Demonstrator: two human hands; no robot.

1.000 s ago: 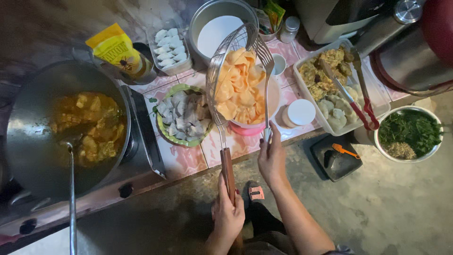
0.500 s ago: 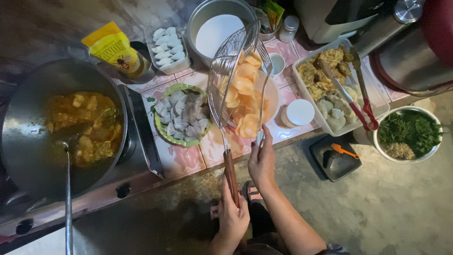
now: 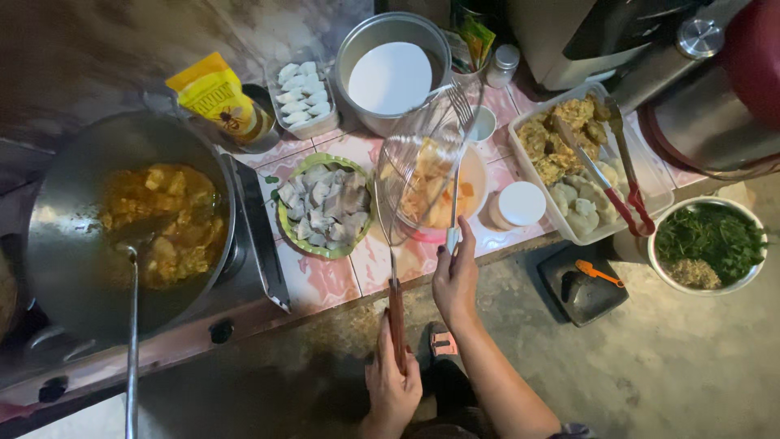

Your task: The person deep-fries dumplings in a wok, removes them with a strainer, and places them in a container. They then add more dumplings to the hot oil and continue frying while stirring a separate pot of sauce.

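While left hand (image 3: 392,382) grips skimmer (image 3: 414,175) (tilted over bowl (image 3: 475,175)), right hand (image 3: 457,276) pinches fork (image 3: 457,154).

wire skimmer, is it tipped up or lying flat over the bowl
Tipped up: the wire skimmer stands on edge over the pink bowl, chips sliding down into it, its handle in the left hand.

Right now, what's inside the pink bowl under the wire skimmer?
Orange chips fill the pink bowl, seen through the skimmer mesh. The bowl's bottom is covered by the chips.
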